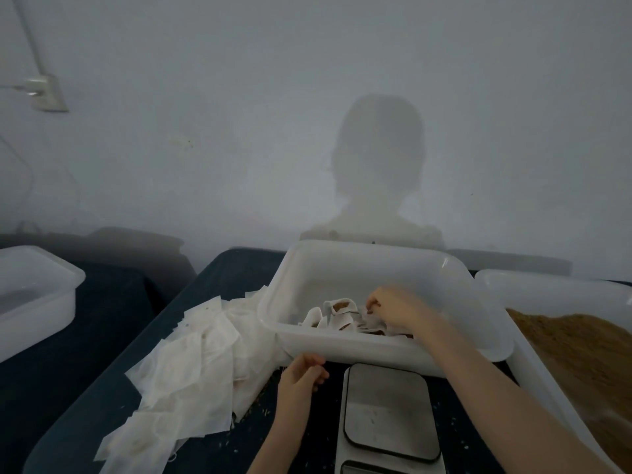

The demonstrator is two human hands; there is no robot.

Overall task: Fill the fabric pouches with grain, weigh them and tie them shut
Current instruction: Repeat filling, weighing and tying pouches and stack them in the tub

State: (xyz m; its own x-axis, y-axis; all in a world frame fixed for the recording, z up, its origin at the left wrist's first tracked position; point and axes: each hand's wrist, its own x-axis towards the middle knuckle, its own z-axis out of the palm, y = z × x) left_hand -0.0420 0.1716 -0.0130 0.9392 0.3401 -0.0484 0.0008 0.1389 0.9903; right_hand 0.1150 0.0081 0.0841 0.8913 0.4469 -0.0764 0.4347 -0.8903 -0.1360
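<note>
— Pouches [337, 314], small and white, lie in a loose heap on the floor of the middle tub [355, 340]; one stands with its mouth agape, brown grain showing inside it.

— So they're filled but not tied?

— That one looks untied, judging by the open mouth. The rest are too crumpled to say. The right hand [396, 307] reaches over the near rim into the heap, fingertips curled down among the pouches; it seems to be pinching one, but the frame is too soft to be sure it has anything.

— And the other hand?

— The left hand [302, 374] hovers just below the tub's near wall, fingers curled loosely inward, nothing visible in them. My guess is it waits there to receive or steady whatever the right one brings out.

— Why is the tub placed there?

— Probably for reach. The scale [390, 410] sits directly in front of it, its platform bare, and the grain tub [581, 350] touches it on the right, heaped with brown grain. Filling, weighing and dropping off all fall within one short arc.

— Anything on the left?

— Flat white empty pouch cloths [191, 364] sprawl in an overlapping pile against the tub's left corner, with stray grains scattered on the dark tray [113, 408] beneath. Farther left, well apart, stands another white tub [37, 295].
</note>
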